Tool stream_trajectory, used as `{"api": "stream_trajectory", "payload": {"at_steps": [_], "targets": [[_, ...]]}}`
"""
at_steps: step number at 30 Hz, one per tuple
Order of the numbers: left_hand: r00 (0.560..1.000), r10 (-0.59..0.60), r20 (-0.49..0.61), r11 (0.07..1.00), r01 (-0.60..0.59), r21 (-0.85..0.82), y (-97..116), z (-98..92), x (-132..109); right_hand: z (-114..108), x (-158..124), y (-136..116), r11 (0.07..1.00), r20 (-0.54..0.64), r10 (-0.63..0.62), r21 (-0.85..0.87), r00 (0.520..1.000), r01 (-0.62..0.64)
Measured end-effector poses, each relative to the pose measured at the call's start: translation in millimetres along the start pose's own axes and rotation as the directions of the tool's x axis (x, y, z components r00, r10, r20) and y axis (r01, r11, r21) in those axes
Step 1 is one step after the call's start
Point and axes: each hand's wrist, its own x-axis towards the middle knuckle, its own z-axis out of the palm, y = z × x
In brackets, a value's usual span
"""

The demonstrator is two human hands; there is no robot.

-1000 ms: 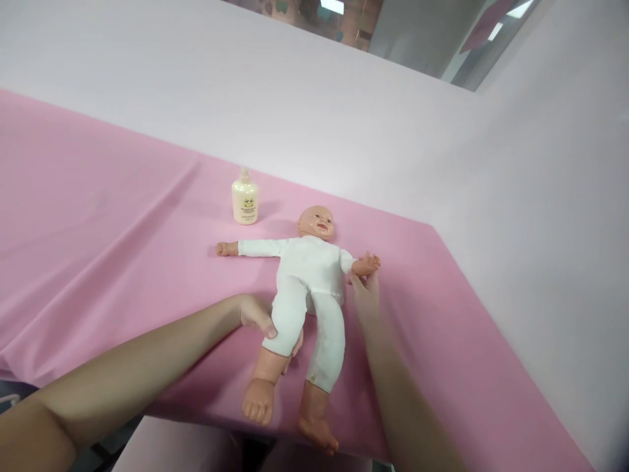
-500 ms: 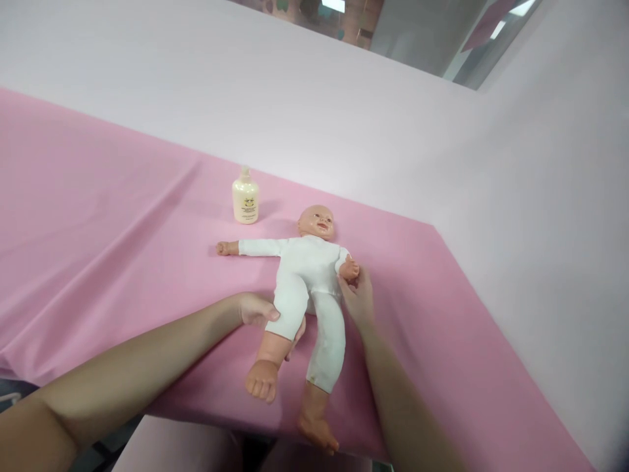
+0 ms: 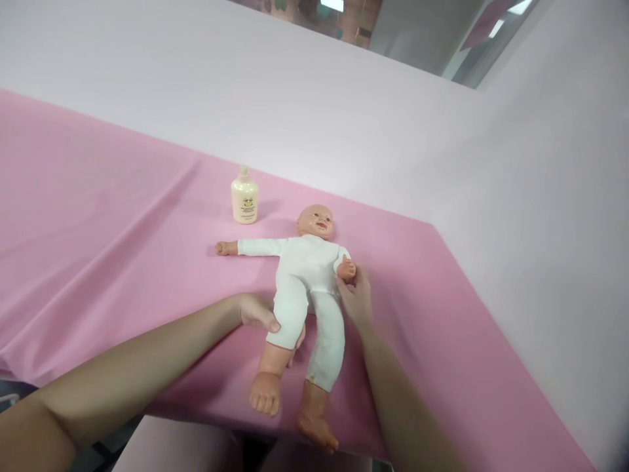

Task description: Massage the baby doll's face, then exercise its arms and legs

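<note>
A baby doll (image 3: 307,262) with a white cloth body lies on its back, its head away from me and its feet toward me. My left hand (image 3: 259,312) is wrapped round the doll's leg on the left side; the thumb rests on top and fingers show from underneath. By the doll's forearm on the right, my right hand (image 3: 358,295) is closed round the arm just below the doll's small fist. Part of its fingers is hidden behind that arm. The doll's other arm stretches out to the left, untouched.
A cream pump bottle (image 3: 244,198) stands upright beyond the doll's outstretched arm. Pink cloth (image 3: 122,216) covers the table, with folds on the left. A white wall (image 3: 206,85) rises behind, with a window (image 3: 407,39) at the top. The table's near edge lies below the doll's feet.
The doll's leg in my left hand has come down slightly, its foot moving toward me and a little right. My right hand and the doll's arm have barely shifted.
</note>
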Motion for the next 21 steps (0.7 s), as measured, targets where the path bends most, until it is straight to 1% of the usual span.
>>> {"api": "stream_trajectory", "payload": {"at_steps": [8,11,15,18,21], "targets": [[0.997,-0.081,0.008,0.997,0.081,0.017,-3.2,-4.7,-0.8,0.8,2.1,5.8,0.996,-0.005,0.055,0.073,0.998,-0.055],[0.994,-0.112,-0.005,0.992,0.112,0.058,1.4,-2.9,-1.7,-0.6,4.0,7.0,0.992,0.007,0.076,0.098,0.997,-0.077],[0.990,-0.132,-0.051,0.984,0.137,0.116,11.4,2.7,-0.9,-2.0,5.3,6.6,0.988,0.019,0.104,0.116,0.994,-0.105],[0.992,-0.126,-0.028,0.983,0.128,0.129,14.6,4.5,0.8,-1.5,5.9,7.9,0.987,0.000,0.103,0.125,0.995,-0.102],[0.996,-0.090,0.013,0.988,0.088,0.130,12.1,3.0,1.9,-0.7,6.2,9.3,0.987,-0.005,0.090,0.135,0.996,-0.089]]}}
